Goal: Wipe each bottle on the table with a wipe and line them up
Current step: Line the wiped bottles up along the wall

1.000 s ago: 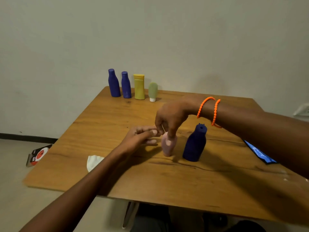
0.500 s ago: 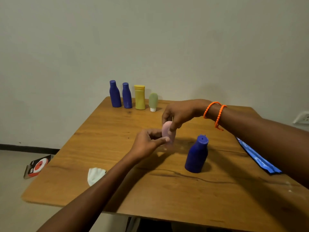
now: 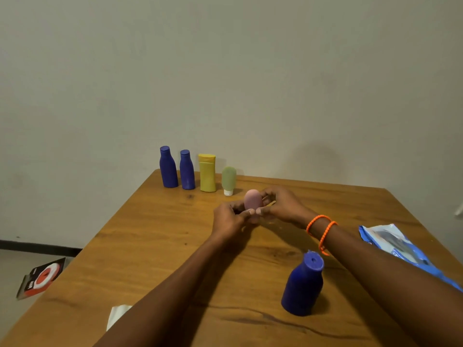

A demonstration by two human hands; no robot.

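Both hands' fingers (image 3: 250, 212) grip pink bottle (image 3: 253, 200), moved nearer row, prob. airborne

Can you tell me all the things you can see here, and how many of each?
Row bottles: four, two blue, one yellow, one green, along the table's far edge.
Pink bottle: one, held past the green one.
Near blue bottle: one, standing alone, front right.
Wipe: one, white, front left edge.
Packet: one, blue, right edge.
Card: one, red and black, on the floor.
Table: one, brown wood.
Bracelets: two, orange, right wrist.
Left hand, right hand: both pinching the pink bottle.
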